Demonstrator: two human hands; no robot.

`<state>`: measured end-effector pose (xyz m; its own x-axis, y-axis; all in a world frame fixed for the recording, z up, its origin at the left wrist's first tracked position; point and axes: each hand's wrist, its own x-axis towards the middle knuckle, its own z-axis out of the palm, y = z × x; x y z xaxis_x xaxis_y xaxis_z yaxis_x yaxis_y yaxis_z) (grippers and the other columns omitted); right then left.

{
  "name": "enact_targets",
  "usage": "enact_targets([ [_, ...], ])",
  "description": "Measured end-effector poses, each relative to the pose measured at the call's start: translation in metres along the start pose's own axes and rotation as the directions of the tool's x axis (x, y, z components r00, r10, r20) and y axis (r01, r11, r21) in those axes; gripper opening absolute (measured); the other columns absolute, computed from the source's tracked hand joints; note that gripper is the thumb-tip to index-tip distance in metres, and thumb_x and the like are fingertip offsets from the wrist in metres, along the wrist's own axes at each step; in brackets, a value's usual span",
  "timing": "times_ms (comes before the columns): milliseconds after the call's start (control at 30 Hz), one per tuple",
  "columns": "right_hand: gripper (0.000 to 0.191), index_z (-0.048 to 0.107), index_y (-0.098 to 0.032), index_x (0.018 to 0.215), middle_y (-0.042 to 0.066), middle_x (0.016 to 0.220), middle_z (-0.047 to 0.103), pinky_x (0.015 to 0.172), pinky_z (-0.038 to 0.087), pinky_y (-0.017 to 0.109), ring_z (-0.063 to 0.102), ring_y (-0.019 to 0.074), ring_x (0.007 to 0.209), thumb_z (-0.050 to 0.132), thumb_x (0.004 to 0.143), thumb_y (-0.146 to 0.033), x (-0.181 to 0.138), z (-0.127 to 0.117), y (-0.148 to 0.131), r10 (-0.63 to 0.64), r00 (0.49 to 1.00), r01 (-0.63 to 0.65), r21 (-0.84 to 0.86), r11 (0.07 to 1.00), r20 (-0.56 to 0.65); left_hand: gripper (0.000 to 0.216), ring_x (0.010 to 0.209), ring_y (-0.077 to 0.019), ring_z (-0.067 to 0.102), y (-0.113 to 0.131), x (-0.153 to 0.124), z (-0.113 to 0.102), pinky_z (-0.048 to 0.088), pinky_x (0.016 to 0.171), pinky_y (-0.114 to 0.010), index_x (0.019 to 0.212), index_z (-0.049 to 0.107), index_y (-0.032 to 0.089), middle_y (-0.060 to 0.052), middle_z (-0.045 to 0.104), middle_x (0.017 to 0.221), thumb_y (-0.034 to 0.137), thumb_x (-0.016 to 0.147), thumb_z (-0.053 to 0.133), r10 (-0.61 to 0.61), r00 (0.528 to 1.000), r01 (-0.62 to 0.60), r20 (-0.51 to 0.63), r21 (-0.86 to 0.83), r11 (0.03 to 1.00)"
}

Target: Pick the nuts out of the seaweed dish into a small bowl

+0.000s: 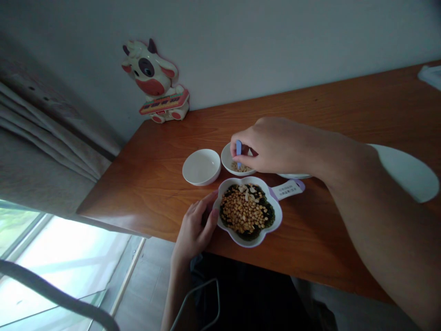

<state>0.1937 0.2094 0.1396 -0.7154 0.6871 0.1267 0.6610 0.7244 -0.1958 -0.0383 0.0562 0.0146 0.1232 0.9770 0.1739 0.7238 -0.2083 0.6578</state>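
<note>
My left hand (199, 224) grips the left rim of a white flower-shaped bowl (277, 219) with a lilac-edged handle. In it lie many yellow split peas (241, 212), a few pale flat pieces near the top, and a dark green layer beneath. My right hand (257, 146) reaches across and pinches a small blue tool (239, 149), its lower end down in a small white bowl (225, 158) of pale seeds (241, 167). Whether the tool is a spoon or tweezers I cannot tell. My hand hides part of that small bowl.
Left of the seed bowl stands another white bowl (201, 167) with nothing visible inside. A white plate (409, 172) is partly behind my right forearm, and another white dish edge (294, 175) shows under the wrist. A cow toy (155, 82) stands at the table's back left corner.
</note>
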Motion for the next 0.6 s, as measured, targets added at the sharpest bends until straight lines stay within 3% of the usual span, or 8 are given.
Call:
enact_targets([
  [267, 0.022, 0.076, -0.023, 0.099, 0.003, 0.081, 0.075, 0.063, 0.032, 0.030, 0.057, 0.0130, 0.061, 0.061, 0.090, -0.036, 0.002, 0.000, -0.006, -0.074, 0.993, 0.063, 0.120, 0.991, 0.090, 0.042, 0.123, -0.0258, 0.065, 0.001, 0.000, -0.001, 0.051, 0.104, -0.040, 0.146, 0.052, 0.022, -0.010, 0.068, 0.138, 0.034, 0.106, 0.049, 0.004, 1.000, -0.004, 0.005, -0.009, 1.000],
  [600, 0.019, 0.076, -0.023, 0.091, 0.005, 0.075, 0.072, 0.054, 0.030, 0.030, 0.050, 0.0124, 0.053, 0.060, 0.085, -0.030, 0.000, 0.002, -0.013, 0.080, 0.941, -0.096, 0.035, 0.995, 0.329, 0.042, 0.117, -0.0246, 0.068, 0.000, 0.000, 0.000, 0.053, 0.101, -0.040, 0.146, 0.052, 0.023, -0.010, 0.070, 0.133, 0.035, 0.106, 0.049, 0.002, 1.000, -0.002, -0.002, -0.006, 1.000],
])
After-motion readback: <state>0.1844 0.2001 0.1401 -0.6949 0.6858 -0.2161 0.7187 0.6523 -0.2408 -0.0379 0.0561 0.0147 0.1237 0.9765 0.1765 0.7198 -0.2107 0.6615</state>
